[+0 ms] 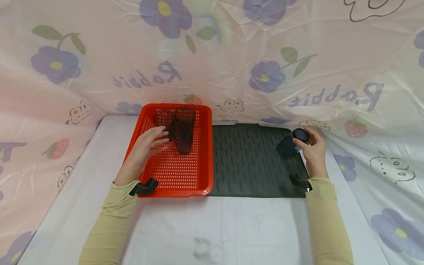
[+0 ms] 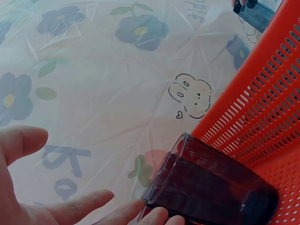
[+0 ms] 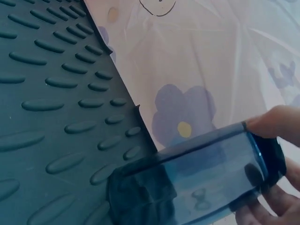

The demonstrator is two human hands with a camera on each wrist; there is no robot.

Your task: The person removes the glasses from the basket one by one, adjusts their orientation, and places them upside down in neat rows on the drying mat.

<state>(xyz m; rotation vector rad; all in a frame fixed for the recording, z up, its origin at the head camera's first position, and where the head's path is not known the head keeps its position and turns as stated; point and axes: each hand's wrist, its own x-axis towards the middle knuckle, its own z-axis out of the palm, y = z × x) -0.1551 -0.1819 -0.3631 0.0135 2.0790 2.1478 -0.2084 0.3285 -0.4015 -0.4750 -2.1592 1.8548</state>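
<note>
My left hand is over the left part of a red perforated basket, fingers spread and apart from the thumb. Two dark see-through drinking glasses lean at the far end of this basket: a longer-looking one and another partly covered by my fingers. In the left wrist view, fingertips overlap the rim of a dark purple glass. My right hand grips a blue see-through drinking glass by one end, thumb on one side and fingers on the other. Its far end points down to the mat's right edge.
A dark ridged mat lies right beside the basket on a white-covered table. Printed plastic sheeting with flowers and rabbits rises behind the table and along both sides.
</note>
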